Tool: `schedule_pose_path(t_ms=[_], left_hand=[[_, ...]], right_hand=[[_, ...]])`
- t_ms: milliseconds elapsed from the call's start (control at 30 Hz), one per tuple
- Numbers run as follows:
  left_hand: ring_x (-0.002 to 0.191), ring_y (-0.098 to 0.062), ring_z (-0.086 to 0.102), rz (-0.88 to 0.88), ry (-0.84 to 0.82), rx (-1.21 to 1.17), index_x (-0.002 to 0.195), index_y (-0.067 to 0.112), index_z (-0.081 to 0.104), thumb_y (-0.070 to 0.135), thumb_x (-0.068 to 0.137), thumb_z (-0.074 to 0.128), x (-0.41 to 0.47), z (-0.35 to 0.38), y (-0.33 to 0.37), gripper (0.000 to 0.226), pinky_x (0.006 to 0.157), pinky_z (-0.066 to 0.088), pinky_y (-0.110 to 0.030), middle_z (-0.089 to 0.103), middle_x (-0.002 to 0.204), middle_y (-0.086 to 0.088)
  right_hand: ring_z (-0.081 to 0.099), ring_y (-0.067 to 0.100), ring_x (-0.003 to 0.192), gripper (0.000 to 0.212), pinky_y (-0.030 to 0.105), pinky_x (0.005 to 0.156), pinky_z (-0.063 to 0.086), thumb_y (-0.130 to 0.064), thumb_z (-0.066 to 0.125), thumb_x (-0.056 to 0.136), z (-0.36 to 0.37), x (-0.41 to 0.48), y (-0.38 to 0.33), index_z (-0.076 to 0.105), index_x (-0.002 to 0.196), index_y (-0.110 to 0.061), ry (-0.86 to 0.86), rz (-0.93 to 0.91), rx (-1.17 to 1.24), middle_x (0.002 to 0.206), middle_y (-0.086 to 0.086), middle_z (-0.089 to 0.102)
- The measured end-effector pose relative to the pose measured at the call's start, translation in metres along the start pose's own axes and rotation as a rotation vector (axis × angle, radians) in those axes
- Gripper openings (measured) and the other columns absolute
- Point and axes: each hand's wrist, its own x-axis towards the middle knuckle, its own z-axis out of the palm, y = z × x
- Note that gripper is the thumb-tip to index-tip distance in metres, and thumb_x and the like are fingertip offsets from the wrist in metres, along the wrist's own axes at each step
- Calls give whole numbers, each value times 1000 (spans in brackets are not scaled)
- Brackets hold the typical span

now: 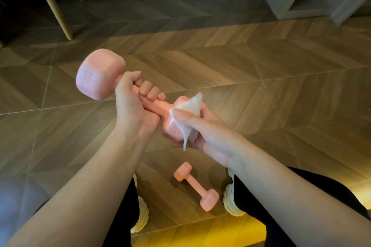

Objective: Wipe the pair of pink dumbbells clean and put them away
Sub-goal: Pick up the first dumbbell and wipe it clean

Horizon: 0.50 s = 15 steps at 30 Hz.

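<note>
Head view, held dumbbell (163, 108) slanting upper-left

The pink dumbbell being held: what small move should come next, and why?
Probably turn the white wipe around the near head of the dumbbell. The right hand wraps the wipe over only part of that head, pink showing beside it, while the left hand grips the handle.
</note>
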Motion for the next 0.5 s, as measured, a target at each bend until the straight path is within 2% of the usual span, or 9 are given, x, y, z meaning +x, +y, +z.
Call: schedule_pose_path(t_ms=[100,233,300,400,500], left_hand=[[41,-12,24,3,-49,30,53,21,35,16,89,49,-3,4,-4,39,43,33,-24,24,48,6],[40,-12,23,7,-73,-7,54,22,35,16,90,46,-1,6,0,39,43,31,-24,24,47,7],[40,-11,24,5,-67,-19,54,22,35,16,90,47,-1,4,1,38,44,31,-24,25,47,7],[40,-12,23,4,-61,-12,52,22,35,16,90,46,-1,3,0,39,43,31,-24,24,47,7],[41,-12,23,11,-56,-36,52,22,35,16,89,46,1,3,4,39,45,31,-24,24,48,7]], right_hand=[[66,29,110,46,52,87,58,-45,68,89,1,1,-2,55,127,-24,50,27,46,125,15,64],[61,34,115,52,53,93,54,-25,67,87,-10,-5,-11,51,136,-15,-140,2,99,129,21,60],[62,29,112,54,52,96,52,-16,73,83,-11,-6,-8,52,133,-19,-148,-34,38,127,19,60],[65,20,110,48,42,94,54,-33,75,81,-4,-3,-1,54,125,-30,-52,-67,-28,120,6,64],[59,35,121,52,48,90,56,-38,66,88,-3,-1,-5,50,136,-25,-96,-48,74,135,17,57]])
